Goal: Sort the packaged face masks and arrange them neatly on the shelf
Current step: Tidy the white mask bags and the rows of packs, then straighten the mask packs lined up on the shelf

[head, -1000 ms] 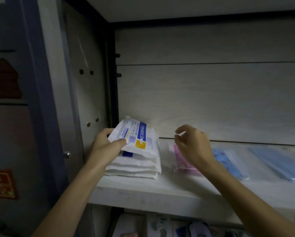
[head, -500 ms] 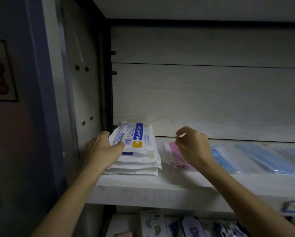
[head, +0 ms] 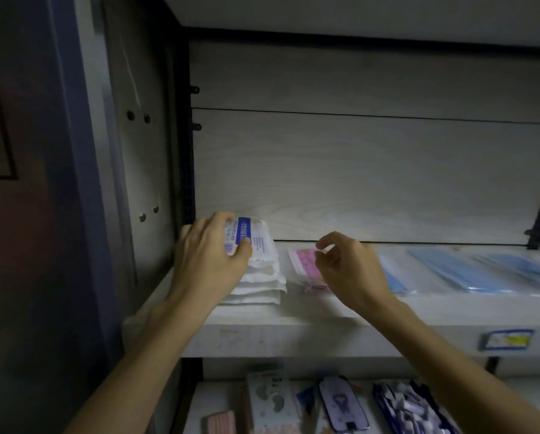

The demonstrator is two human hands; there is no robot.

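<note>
I see my left hand (head: 210, 261) spread flat on the top white mask packet (head: 253, 242), pressing it onto the white stack (head: 260, 285) at the shelf's (head: 340, 333) left end, close to the side wall (head: 137, 183). The stack's long axis runs front to back. My right hand (head: 348, 270) hovers empty, fingers loosely curled, over the pink mask pack (head: 306, 266). Blue mask packs (head: 459, 270) lie flat further right; bare shelf remains along the front edge.
</note>
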